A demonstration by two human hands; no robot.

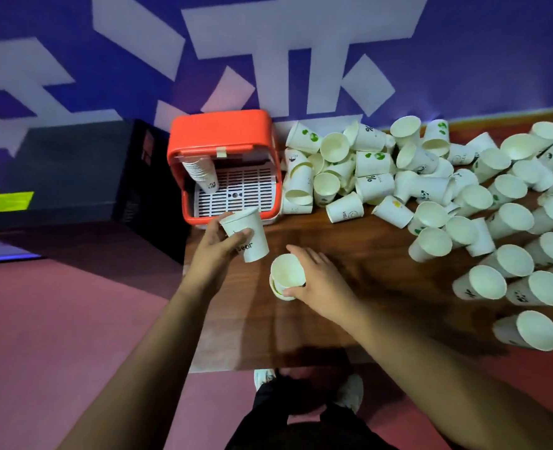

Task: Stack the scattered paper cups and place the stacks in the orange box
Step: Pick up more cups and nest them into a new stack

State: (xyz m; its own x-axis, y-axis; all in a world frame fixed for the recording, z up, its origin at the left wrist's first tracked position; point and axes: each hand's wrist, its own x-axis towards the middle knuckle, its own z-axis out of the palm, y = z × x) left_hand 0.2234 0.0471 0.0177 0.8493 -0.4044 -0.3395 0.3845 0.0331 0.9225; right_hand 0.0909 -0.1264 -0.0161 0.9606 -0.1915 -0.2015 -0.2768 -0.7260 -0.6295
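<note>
Two hands full: my left hand [216, 251] grips a single cup [247, 238], my right hand [317, 280] holds a short stack [286, 279] near the orange box [220, 128]. Nesting them tilted could crumple a rim.

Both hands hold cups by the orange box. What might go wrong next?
1. The left hand grips the white paper cup tilted; nesting it into the short cup stack in the right hand may crush a rim.
2. The leaning cup stack inside the orange plastic box could topple when another lands.
</note>
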